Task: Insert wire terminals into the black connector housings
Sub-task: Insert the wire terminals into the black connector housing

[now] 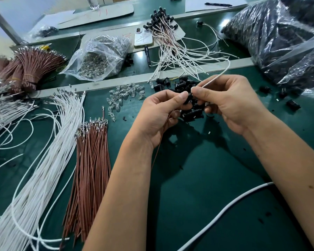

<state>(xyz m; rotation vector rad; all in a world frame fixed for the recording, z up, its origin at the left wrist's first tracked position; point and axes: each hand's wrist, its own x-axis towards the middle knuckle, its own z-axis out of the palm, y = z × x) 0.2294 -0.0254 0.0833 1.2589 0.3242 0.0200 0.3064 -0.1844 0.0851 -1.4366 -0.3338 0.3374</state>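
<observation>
Both hands' fingers pinch: left (pixel 159 113) black housing (pixel 189 98), right (pixel 230 102) white wire (pixel 217 78); terminal hidden.

Both forearms extend forward, hands close together. Left hand (pixel 159 113) fingers are curled. Right hand (pixel 230 100) thumb and forefinger are pinched.

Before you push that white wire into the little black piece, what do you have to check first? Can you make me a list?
1. Small black plastic connector housing held by the left hand: ok.
2. Thin white wire pinched by the right hand: ok.
3. Wire tip lined up with the housing hole: cannot tell, fingers hide it.
4. Thin brown wire hanging below the left hand, already seated: cannot tell.
5. Spare loose black housings on the green table nearby: ok.
</observation>
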